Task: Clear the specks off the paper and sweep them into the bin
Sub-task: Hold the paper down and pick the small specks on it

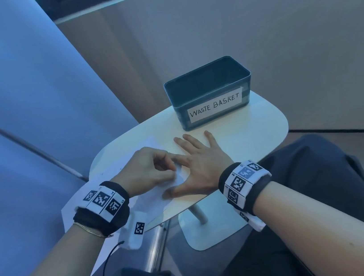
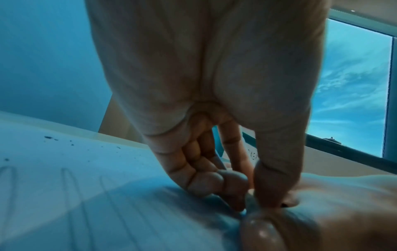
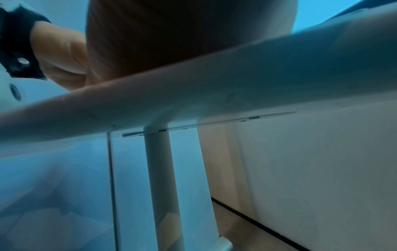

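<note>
The bin point(image 1: 209, 92) stands at the far end of the small table point(image 1: 257, 132), open at the top, nothing over its mouth. Between the bin's near wall and the hands lies a bare strip of tabletop. The right hand point(image 1: 200, 165) lies flat just in front of the bin, fingers spread toward it, blocking the straight way from the paper point(image 1: 147, 201) to the bin. The left hand point(image 1: 148, 168) sits beside it on the paper. Right of the bin, the tabletop is bare to its edge.
</note>
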